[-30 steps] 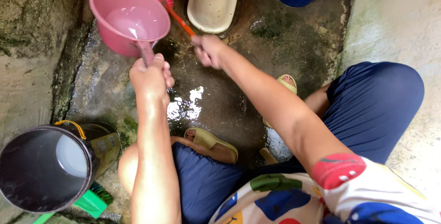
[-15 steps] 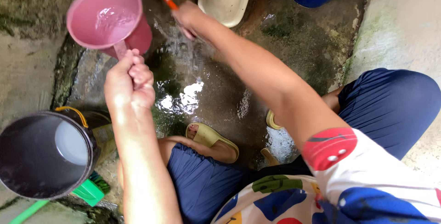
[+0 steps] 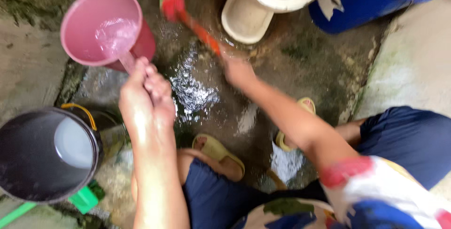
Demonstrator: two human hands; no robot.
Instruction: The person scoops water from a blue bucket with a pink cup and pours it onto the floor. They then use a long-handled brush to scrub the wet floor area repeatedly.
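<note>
Pink plastic dipper (image 3: 101,26), part-filled with water, was gripped by its handle in your left hand (image 3: 146,98). Your right hand (image 3: 238,71) closed around a red-orange brush (image 3: 188,16), bristles seemingly on the wet concrete floor (image 3: 206,93) beside the toilet base (image 3: 244,17). Scrubbing appeared underway; dark grime remained around the base.

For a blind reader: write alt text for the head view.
Seen from above, a crouching person's right hand scrubs the wet floor with a red brush beside a toilet, while the left hand holds a pink dipper of water. A dark bucket stands at left.
</note>
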